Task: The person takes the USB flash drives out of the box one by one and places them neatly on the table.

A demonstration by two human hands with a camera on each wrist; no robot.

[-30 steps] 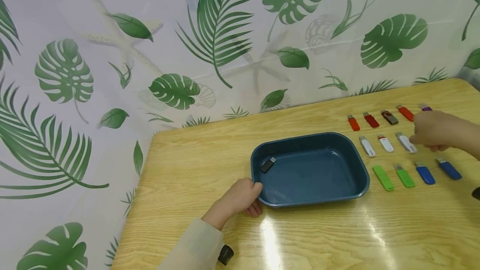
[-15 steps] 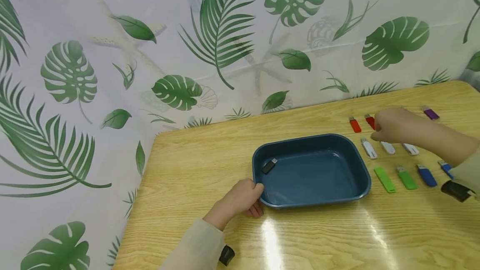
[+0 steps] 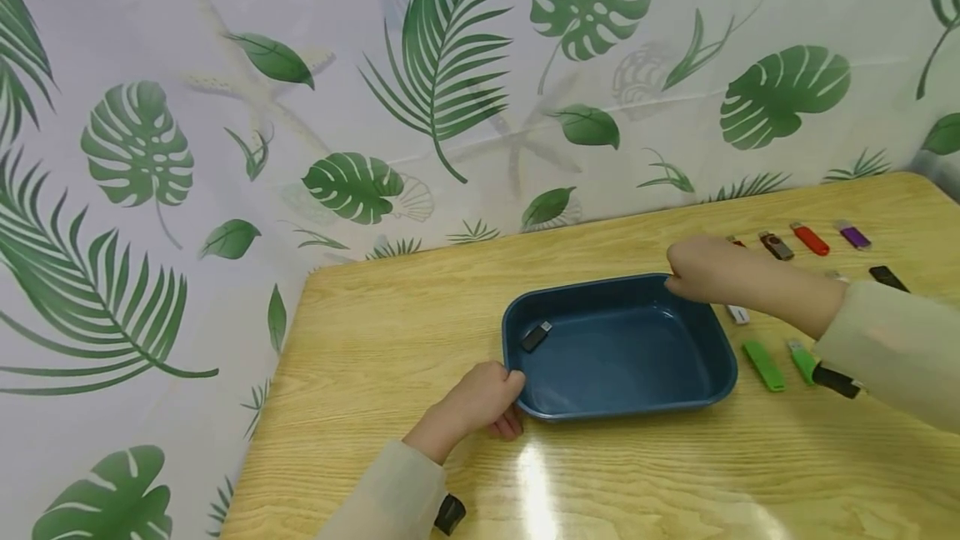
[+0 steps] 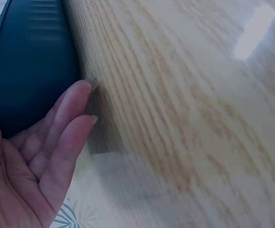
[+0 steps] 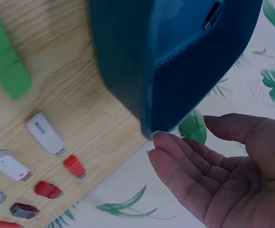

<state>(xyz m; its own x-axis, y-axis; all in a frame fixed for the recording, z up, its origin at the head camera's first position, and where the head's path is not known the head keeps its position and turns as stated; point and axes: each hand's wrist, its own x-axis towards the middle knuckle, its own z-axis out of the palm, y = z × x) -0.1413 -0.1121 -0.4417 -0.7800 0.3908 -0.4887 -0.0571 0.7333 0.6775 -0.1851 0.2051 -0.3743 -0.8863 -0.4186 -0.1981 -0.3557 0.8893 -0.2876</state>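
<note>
A dark blue rectangular plastic tray stands on the wooden table, with one black USB stick lying at its left end. My left hand grips the tray's front left corner. Its thumb lies over the rim and its fingers rest along the outer wall. At the far right corner is my right hand, its fingertips close to the rim. Seen from the right wrist, that hand has loosely spread fingers and nothing in it; whether it touches the rim I cannot tell.
USB sticks lie in rows right of the tray: a red one, a purple one, a brown one, a black one, a light green one and white ones. My right forearm covers several. A leaf-print cloth hangs behind the table.
My right hand has moved left from above the USB sticks to the tray's far right corner. This uncovers sticks at the right and hides others. My left hand keeps its grip.
</note>
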